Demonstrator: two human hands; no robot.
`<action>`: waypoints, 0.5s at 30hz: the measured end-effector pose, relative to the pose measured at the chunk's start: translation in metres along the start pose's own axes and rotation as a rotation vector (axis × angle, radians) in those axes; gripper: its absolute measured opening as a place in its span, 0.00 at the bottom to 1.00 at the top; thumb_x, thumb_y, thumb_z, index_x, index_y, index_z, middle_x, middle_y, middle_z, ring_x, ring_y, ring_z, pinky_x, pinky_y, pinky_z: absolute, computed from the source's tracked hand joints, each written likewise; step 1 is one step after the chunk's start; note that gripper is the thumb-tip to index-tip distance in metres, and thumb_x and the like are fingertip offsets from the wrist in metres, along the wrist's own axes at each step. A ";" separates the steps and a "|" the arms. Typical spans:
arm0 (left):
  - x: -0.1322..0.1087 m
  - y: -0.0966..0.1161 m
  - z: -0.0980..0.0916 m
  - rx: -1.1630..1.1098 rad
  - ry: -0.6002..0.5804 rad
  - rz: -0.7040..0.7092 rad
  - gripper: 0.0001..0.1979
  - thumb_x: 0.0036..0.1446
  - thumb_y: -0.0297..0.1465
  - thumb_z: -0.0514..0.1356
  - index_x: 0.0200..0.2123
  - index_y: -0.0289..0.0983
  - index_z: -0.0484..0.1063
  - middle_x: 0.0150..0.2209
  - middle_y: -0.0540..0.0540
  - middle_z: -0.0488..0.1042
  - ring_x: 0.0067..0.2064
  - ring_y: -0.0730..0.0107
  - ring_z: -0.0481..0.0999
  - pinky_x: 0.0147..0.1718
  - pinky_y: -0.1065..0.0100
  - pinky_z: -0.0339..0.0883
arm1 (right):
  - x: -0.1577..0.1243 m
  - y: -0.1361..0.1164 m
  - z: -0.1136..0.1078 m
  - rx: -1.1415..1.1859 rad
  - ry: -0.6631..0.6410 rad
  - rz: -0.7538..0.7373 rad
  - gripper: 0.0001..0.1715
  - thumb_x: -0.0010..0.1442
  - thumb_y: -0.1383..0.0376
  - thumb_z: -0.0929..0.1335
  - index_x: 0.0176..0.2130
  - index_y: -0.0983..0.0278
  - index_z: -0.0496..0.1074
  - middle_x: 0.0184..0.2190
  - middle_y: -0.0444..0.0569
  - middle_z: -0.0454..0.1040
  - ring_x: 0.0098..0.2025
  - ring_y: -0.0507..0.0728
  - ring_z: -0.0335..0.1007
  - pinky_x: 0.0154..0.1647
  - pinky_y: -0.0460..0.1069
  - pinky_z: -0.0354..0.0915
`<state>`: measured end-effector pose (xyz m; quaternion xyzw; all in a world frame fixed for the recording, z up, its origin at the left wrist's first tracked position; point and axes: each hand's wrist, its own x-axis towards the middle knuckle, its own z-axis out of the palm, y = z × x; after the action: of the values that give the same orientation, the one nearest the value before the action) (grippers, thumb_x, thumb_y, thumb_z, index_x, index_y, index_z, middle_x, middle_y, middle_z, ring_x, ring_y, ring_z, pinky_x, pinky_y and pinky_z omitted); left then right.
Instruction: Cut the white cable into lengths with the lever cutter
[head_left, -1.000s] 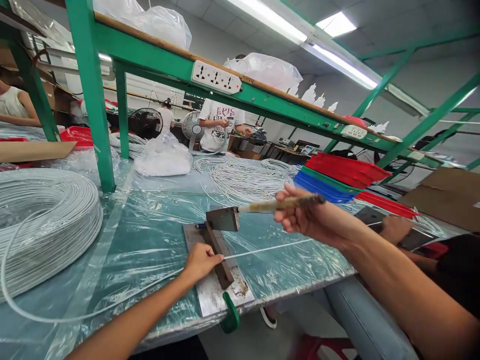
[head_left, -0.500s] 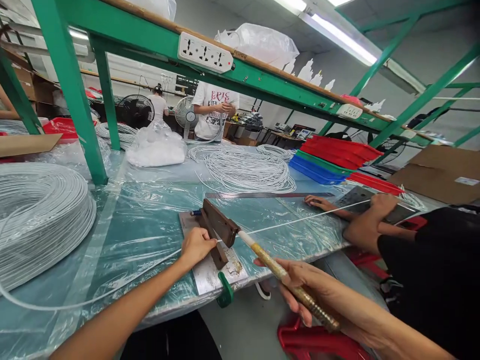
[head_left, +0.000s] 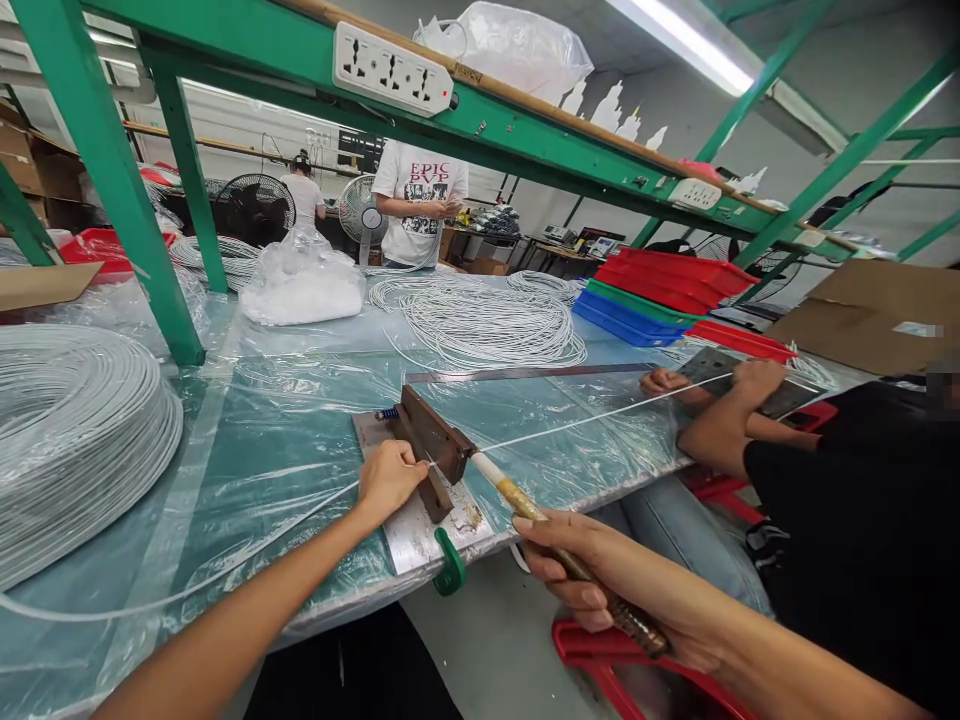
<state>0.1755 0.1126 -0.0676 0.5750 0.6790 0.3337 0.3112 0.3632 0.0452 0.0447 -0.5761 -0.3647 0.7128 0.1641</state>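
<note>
My left hand (head_left: 391,478) pinches a white cable (head_left: 292,532) close to a brown metal lever cutter (head_left: 439,432). The cable crosses the cutter and stretches on to the right, where a co-worker's hands hold its far part. Around the cutter's long handle (head_left: 517,497), wrapped in yellowish tape, my right hand (head_left: 577,560) is closed. The handle slopes down toward me, past the table edge. A metal base plate (head_left: 420,545) carries the cutter, and a green clamp (head_left: 450,565) grips the table edge at its front.
A big coil of white cable (head_left: 82,420) stands at left. Behind the cutter lie a long metal ruler (head_left: 532,374) and loose cable loops (head_left: 487,325). Stacked plastic trays (head_left: 660,290) sit at back right. A co-worker's hand (head_left: 759,380) is at right. A green shelf frame (head_left: 112,180) spans overhead.
My right hand's fingers have closed more tightly round the handle. The co-worker's farther hand has moved right and curled. My left hand stays at the cutter; the view has shifted slightly.
</note>
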 end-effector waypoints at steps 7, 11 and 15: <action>0.001 0.003 -0.004 0.025 0.008 0.015 0.14 0.47 0.34 0.60 0.16 0.38 0.59 0.17 0.54 0.59 0.22 0.75 0.58 0.23 0.71 0.43 | 0.011 0.012 -0.011 -0.061 -0.004 -0.051 0.18 0.53 0.57 0.68 0.31 0.61 0.54 0.16 0.33 0.53 0.11 0.42 0.36 0.09 0.38 0.39; 0.003 0.002 -0.003 0.030 0.005 0.025 0.15 0.48 0.35 0.60 0.16 0.38 0.59 0.17 0.54 0.60 0.23 0.74 0.59 0.23 0.71 0.44 | 0.013 0.018 -0.009 -0.184 -0.007 -0.146 0.26 0.46 0.49 0.70 0.31 0.61 0.54 0.16 0.32 0.52 0.11 0.42 0.38 0.09 0.40 0.39; 0.004 0.000 -0.002 0.022 -0.005 0.026 0.15 0.48 0.35 0.60 0.16 0.38 0.59 0.17 0.55 0.60 0.22 0.74 0.59 0.23 0.71 0.44 | 0.010 0.020 -0.005 -0.252 0.017 -0.212 0.26 0.47 0.47 0.68 0.31 0.61 0.54 0.15 0.31 0.49 0.11 0.42 0.36 0.09 0.40 0.39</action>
<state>0.1729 0.1168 -0.0665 0.5879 0.6744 0.3289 0.3023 0.3687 0.0394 0.0230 -0.5565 -0.5085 0.6353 0.1678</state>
